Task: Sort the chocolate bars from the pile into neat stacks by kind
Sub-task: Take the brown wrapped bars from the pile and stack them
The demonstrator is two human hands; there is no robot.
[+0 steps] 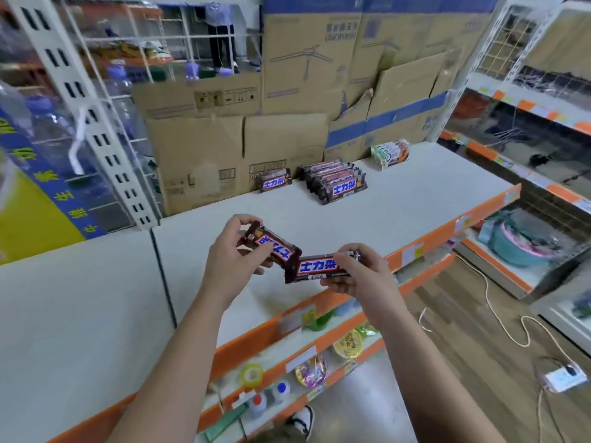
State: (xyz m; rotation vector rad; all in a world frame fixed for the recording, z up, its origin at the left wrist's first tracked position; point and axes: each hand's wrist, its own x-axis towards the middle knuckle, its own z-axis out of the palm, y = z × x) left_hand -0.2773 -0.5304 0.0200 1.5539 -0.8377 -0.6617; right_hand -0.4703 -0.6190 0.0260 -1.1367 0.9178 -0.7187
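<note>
Above the white shelf top point(399, 199), near its orange front edge, both hands are up holding one bar each. Left hand point(228, 254) is closed around a brown bar point(271, 246), fingers wrapped over its far end, bar tilted with the label running diagonally. Right hand point(358, 271) is pinching a second brown bar point(315, 268) by its right end, label facing up and roughly level. The two bars meet at their inner ends, touching or overlapping; cannot tell which is on top.

Farther back on the shelf top, near the cardboard boxes point(224, 155): a neat stack of same-brand bars point(334, 183), fanned slightly. Just left of that stack, apart from it, another small stack of the same brand point(275, 180), standing close against the boxes; count unclear. Right of the main stack, well apart, a white-and-green wrapped pack point(390, 153) lying by the boxes, print too blurred to read.

Rest of the shelf top between hands and stacks is bare. Lower shelves below the orange edge hold small mixed goods, blurred.
</note>
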